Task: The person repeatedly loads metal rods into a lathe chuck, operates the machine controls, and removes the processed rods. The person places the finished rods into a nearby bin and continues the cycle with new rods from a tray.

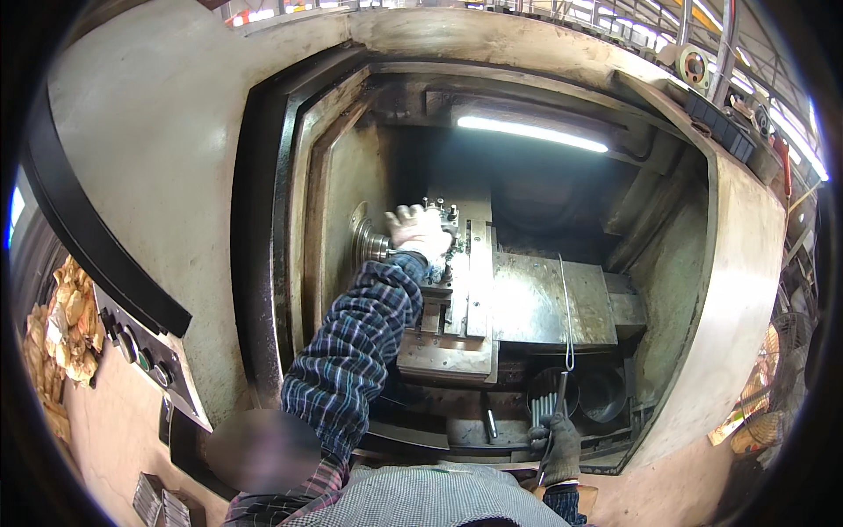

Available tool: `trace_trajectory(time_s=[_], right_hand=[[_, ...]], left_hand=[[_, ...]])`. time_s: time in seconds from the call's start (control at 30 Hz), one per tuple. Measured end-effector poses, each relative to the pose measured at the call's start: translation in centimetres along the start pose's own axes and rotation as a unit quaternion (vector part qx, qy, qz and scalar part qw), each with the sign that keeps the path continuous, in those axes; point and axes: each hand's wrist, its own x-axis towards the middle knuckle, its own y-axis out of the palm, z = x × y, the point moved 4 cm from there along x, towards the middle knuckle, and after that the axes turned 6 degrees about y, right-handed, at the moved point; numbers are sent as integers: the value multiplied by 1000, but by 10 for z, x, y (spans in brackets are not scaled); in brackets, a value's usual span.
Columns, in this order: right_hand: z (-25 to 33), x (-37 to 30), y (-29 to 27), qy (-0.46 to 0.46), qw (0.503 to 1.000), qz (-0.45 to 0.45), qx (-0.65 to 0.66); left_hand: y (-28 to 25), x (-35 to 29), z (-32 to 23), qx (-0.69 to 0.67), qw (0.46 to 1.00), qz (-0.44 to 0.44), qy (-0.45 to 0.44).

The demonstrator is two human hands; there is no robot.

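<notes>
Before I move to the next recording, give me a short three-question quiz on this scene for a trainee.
1. True or false: the left hand is inside the machine housing.
2. In the picture, the lit tube lamp lies: A) higher than both hands; B) lower than both hands.
3. Fill in: in the picture, the lone short metal cylinder lies to the ____ of the right hand.
Key: 1 true; 2 A; 3 left.

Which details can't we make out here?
Head view:
- What the left hand touches: its own glove covers it.
- Lower ends of the pins: right hand in front.
- Markings beside the buttons: too small.
</notes>
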Motion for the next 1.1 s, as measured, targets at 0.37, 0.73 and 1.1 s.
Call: trace_trajectory(time_s=[0.37, 0.73, 1.1], right_hand=[[-4, 12, 5, 66, 997, -23, -42], [-1, 28, 3, 81, 993, -65, -49], [1, 41, 21, 90, 994, -24, -57]], left_hand=[[45, 23, 58, 139, 968, 201, -52], [97, 62, 71, 240, 947, 205, 64], [84, 40, -75, 0, 928, 170, 333]])
